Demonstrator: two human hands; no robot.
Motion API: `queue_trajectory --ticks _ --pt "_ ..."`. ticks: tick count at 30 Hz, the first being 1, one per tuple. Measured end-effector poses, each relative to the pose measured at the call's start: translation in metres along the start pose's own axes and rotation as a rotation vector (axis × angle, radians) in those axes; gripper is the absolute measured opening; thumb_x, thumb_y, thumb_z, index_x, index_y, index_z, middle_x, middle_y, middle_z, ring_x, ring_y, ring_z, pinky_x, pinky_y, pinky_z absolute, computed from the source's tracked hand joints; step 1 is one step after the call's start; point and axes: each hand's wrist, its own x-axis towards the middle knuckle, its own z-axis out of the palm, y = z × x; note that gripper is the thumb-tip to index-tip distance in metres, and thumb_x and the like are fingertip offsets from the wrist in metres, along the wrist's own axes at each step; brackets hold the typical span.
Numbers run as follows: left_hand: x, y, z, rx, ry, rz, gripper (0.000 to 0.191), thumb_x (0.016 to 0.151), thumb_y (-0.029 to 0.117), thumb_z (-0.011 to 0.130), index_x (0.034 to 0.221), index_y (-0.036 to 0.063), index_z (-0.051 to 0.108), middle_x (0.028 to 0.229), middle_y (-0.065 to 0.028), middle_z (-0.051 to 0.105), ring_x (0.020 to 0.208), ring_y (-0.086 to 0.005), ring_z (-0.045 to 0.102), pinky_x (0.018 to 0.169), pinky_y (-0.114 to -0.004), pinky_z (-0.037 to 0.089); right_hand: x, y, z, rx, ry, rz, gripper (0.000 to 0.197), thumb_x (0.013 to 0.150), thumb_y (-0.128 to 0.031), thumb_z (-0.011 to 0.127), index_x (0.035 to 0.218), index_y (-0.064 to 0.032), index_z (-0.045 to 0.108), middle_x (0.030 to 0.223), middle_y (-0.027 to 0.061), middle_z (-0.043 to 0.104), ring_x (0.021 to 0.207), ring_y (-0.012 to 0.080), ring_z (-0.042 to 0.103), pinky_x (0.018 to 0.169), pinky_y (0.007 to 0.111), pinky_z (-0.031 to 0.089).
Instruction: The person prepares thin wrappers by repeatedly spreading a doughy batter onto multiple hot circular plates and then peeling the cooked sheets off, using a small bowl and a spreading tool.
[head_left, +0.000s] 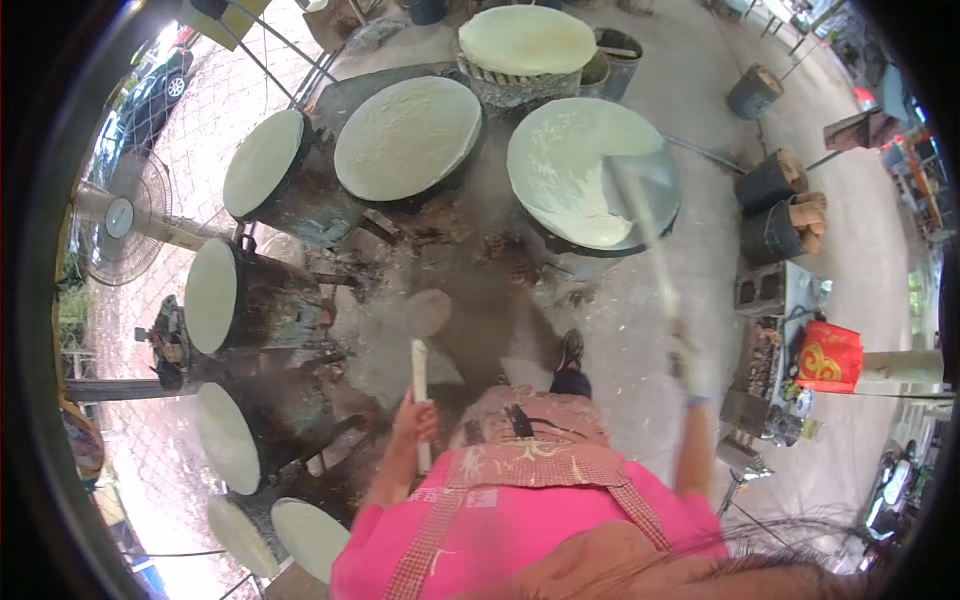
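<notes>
My right hand (686, 366), blurred, grips the pale long handle (660, 274) of a tool that reaches over the nearest round griddle (671, 191) at upper right. The tool's flat greyish blade (628, 187) appears to rest on the griddle. A pale sheet (559, 161) of what looks like batter covers most of that griddle; its right part shows bare grey. My left hand (416, 421) is closed around a short pale stick (420, 364), held upright in front of the apron (536, 461), away from the griddles.
More griddles with pale sheets, such as one at upper middle (409, 139) and one at left (211, 296), sit on sooty drum stoves (281, 300) in an arc. A standing fan (120, 217) is beyond them. Buckets (772, 229) and a red bag (829, 356) line the right.
</notes>
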Motion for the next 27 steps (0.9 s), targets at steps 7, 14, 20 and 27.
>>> queue_trajectory --ticks 7,14,20,27 --pt "-0.076 0.026 0.055 -0.121 -0.473 0.057 0.04 0.09 0.02 0.048 0.127 0.0206 0.035 0.062 -0.0025 0.039 0.041 -0.0103 0.035 0.034 -0.022 0.033 -0.016 -0.006 0.166 -0.615 0.315 -0.538 0.033 0.084 -0.04 0.054 0.108 -0.0197 0.064 0.081 0.0173 0.065 0.069 0.0288 0.062 0.062 0.038 0.05" --pt "-0.103 0.007 0.034 -0.102 -0.778 0.114 0.059 0.091 0.016 0.047 0.141 0.0335 0.02 0.068 -0.0027 0.039 0.048 -0.0105 0.039 0.038 -0.023 0.039 -0.018 -0.012 0.142 -0.347 0.524 -0.493 0.025 0.084 -0.029 0.053 0.1 -0.0146 0.067 0.087 0.0182 0.064 0.082 0.034 0.062 0.074 0.042 0.047" --pt "-0.076 -0.022 0.006 -0.403 -0.71 -0.096 0.05 0.093 0.019 0.044 0.139 0.0319 0.028 0.067 -0.0019 0.04 0.047 -0.0089 0.038 0.042 -0.022 0.041 -0.022 -0.032 0.132 -0.516 0.275 -0.484 0.03 0.085 -0.032 0.05 0.098 -0.0106 0.067 0.094 0.0191 0.063 0.087 0.0359 0.061 0.078 0.044 0.046" --pt "-0.061 -0.03 0.037 -0.429 -0.798 -0.133 0.021 0.094 0.022 0.042 0.114 0.0226 0.036 0.061 -0.0006 0.04 0.046 -0.0089 0.04 0.043 -0.023 0.04 0.056 -0.039 0.128 -0.259 0.388 -0.654 0.036 0.082 -0.041 0.049 0.093 -0.0114 0.066 0.096 0.0166 0.063 0.089 0.0339 0.061 0.079 0.045 0.047"
